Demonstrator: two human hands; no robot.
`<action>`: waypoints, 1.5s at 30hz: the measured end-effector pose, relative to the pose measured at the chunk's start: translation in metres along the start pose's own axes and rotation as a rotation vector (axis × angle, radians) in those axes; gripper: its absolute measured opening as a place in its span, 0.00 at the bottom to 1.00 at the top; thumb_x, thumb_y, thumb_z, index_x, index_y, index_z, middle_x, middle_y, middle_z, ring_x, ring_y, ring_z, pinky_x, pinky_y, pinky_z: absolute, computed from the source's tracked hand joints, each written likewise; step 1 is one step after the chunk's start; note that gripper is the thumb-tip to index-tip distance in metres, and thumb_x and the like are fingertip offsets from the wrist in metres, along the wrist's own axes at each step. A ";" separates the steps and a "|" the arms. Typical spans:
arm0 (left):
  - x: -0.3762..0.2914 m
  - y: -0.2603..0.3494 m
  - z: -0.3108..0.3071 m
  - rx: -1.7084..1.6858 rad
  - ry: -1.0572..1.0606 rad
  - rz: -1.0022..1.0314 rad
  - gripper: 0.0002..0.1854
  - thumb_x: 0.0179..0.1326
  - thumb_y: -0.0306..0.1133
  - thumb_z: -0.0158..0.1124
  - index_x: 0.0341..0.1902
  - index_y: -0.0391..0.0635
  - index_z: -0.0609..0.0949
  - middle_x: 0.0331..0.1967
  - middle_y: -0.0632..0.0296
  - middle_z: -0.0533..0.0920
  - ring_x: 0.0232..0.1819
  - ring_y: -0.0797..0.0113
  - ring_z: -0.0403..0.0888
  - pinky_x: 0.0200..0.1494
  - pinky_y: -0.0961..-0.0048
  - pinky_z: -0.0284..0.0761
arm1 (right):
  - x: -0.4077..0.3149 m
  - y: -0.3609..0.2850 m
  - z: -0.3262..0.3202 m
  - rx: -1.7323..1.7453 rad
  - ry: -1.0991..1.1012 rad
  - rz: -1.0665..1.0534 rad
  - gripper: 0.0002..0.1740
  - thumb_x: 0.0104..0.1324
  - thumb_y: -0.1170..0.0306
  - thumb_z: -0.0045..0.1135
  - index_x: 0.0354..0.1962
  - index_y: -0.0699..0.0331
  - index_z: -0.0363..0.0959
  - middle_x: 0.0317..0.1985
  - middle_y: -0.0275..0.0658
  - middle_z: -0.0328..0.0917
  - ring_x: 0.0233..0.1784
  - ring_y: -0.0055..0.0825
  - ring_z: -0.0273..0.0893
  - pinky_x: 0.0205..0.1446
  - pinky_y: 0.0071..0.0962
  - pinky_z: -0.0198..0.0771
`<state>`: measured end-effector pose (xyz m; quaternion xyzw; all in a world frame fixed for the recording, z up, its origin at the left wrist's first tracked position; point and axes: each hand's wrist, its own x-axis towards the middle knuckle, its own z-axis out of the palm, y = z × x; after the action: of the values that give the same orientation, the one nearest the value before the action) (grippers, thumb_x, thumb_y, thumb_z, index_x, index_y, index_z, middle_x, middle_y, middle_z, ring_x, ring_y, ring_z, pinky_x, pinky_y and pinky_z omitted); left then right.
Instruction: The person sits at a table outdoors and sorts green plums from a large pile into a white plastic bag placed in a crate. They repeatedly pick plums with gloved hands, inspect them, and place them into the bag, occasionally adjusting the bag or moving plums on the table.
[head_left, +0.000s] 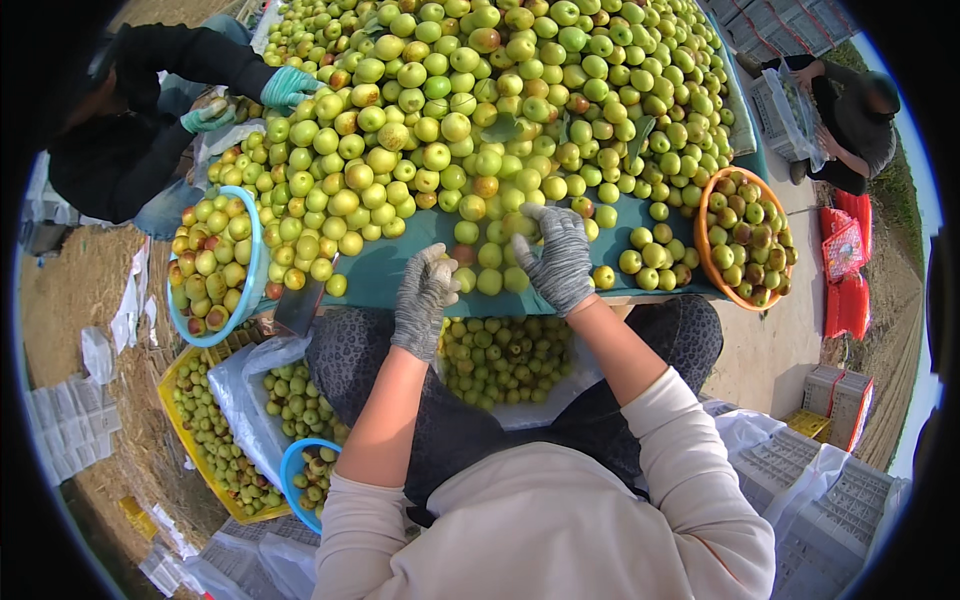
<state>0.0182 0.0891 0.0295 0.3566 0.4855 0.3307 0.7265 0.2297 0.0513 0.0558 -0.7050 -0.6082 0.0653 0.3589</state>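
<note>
My left hand (426, 296), in a grey knit glove, is raised over the near edge of the green cloth (367, 274), its fingers curled; whether a fruit is inside is unclear. To its right, my right hand (555, 251), gloved alike, is above the cloth with thumb and fingers spread beside some green jujube-like fruits (490, 255). A large heap of green and brown-blotched fruits (450, 127) covers the far part of the surface. More fruits (502, 360) lie in a lined container between my knees.
A blue-rimmed basket (257, 247) of fruit stands left, an orange basket (705, 232) right. A phone (298, 306) lies at the near left edge. Below left are a yellow crate (176, 412) and a small blue basket (289, 480). A co-worker's gloved hands (289, 88) touch the heap; another person (855, 124) handles a crate.
</note>
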 end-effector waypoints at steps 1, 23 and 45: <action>-0.007 -0.002 0.006 -0.083 -0.037 -0.142 0.24 0.64 0.39 0.63 0.61 0.46 0.73 0.48 0.62 0.77 0.35 0.74 0.78 0.36 0.75 0.80 | -0.015 -0.017 0.000 0.145 -0.049 -0.046 0.25 0.57 0.64 0.64 0.51 0.60 0.72 0.41 0.44 0.76 0.50 0.45 0.71 0.57 0.42 0.66; -0.230 0.067 -0.373 -0.503 1.532 0.322 0.21 0.69 0.38 0.47 0.65 0.50 0.70 0.58 0.57 0.74 0.54 0.60 0.76 0.45 0.71 0.77 | 0.042 0.059 0.003 -0.759 -0.429 0.228 0.32 0.56 0.52 0.68 0.53 0.58 0.70 0.50 0.44 0.73 0.55 0.41 0.73 0.56 0.39 0.72; -0.093 0.034 -0.032 0.247 0.172 0.681 0.18 0.56 0.24 0.66 0.50 0.45 0.74 0.43 0.61 0.78 0.41 0.73 0.77 0.43 0.75 0.77 | -0.046 -0.004 -0.035 0.062 0.034 0.061 0.37 0.60 0.60 0.63 0.63 0.67 0.61 0.64 0.53 0.63 0.66 0.51 0.63 0.71 0.43 0.57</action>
<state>-0.0450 0.0361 0.0931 0.5535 0.4343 0.5212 0.4831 0.2334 -0.0052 0.0684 -0.7128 -0.5779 0.0829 0.3887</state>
